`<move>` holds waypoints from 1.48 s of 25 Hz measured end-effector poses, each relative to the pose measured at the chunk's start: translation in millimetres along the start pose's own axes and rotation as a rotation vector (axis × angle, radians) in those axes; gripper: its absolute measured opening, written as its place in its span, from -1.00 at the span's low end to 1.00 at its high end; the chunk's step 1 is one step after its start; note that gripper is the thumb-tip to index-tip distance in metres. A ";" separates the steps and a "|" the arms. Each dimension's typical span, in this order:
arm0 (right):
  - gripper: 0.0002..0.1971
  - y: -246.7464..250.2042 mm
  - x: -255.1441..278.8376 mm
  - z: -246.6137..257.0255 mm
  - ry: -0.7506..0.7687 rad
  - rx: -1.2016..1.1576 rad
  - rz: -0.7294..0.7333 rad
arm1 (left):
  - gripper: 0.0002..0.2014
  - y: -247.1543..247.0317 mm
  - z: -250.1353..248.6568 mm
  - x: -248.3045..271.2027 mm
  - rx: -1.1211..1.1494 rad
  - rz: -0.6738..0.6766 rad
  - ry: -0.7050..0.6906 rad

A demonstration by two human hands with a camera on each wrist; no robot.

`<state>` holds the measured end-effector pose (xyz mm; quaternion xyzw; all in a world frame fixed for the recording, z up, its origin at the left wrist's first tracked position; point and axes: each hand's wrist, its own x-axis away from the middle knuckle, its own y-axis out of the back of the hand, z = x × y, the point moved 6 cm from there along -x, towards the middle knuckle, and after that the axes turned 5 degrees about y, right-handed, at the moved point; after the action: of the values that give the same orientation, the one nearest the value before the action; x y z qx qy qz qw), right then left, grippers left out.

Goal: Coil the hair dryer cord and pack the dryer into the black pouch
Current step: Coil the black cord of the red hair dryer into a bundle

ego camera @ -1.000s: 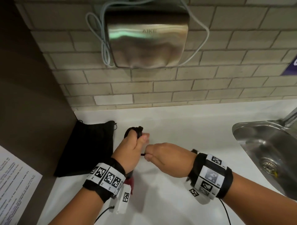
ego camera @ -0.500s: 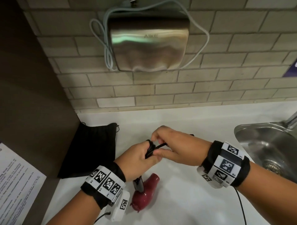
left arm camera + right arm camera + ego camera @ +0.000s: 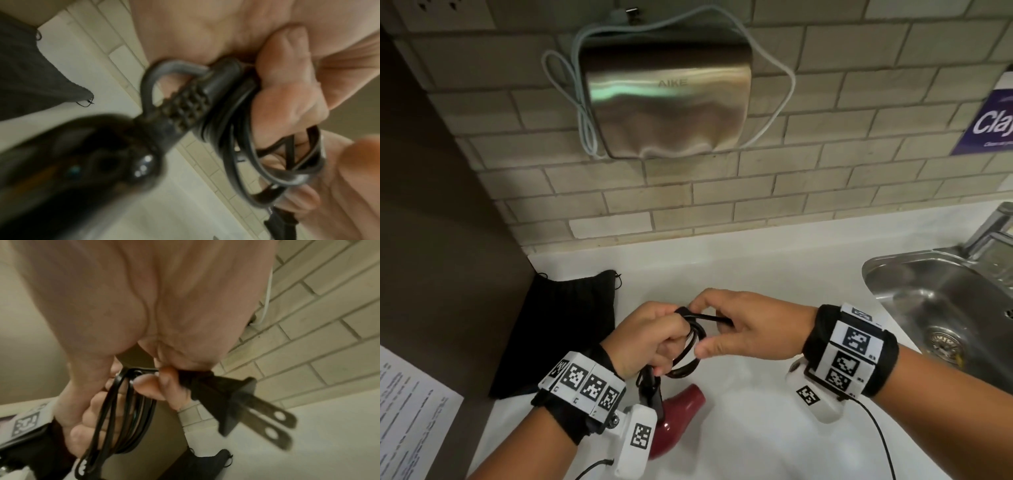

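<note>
A dark red hair dryer (image 3: pixel 678 416) hangs low over the white counter, its black handle (image 3: pixel 61 162) pointing up toward my left hand. My left hand (image 3: pixel 650 337) grips several black loops of the coiled cord (image 3: pixel 686 349) (image 3: pixel 257 162) (image 3: pixel 121 410). My right hand (image 3: pixel 739 329) pinches the cord's end just behind the two-pronged plug (image 3: pixel 242 405), close against the coil. The black pouch (image 3: pixel 565 329) (image 3: pixel 205 465) lies flat on the counter at the left, beside the brown side wall.
A steel sink (image 3: pixel 945 301) with its tap sits at the right. A metal hand dryer (image 3: pixel 667 102) with a grey cable hangs on the brick wall. A printed sheet (image 3: pixel 410 421) lies at the lower left. White counter (image 3: pixel 756 428) stretches below my hands.
My right hand has carried the cord end from beside the left fist up and over it, adding a loop. The red dryer has swung into view below my left wrist.
</note>
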<state>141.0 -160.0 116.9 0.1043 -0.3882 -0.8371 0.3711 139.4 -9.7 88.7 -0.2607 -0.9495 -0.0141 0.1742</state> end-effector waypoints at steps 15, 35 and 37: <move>-0.89 15.9 -22.1 -10.8 0.088 -0.113 -0.338 | -0.66 6.2 -12.7 2.3 -0.252 -0.483 -0.357; -0.65 8.4 17.1 -26.4 0.086 0.374 -0.490 | -0.64 2.4 -9.4 5.1 0.060 -0.424 -0.360; -0.67 18.3 13.3 -35.1 -0.023 0.259 -0.653 | -0.65 -7.1 -6.3 0.6 0.087 -0.384 -0.350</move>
<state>157.8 -197.2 108.0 0.2597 -0.4415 -0.8565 0.0633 137.4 -16.3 95.3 -0.0664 -0.9969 0.0394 0.0125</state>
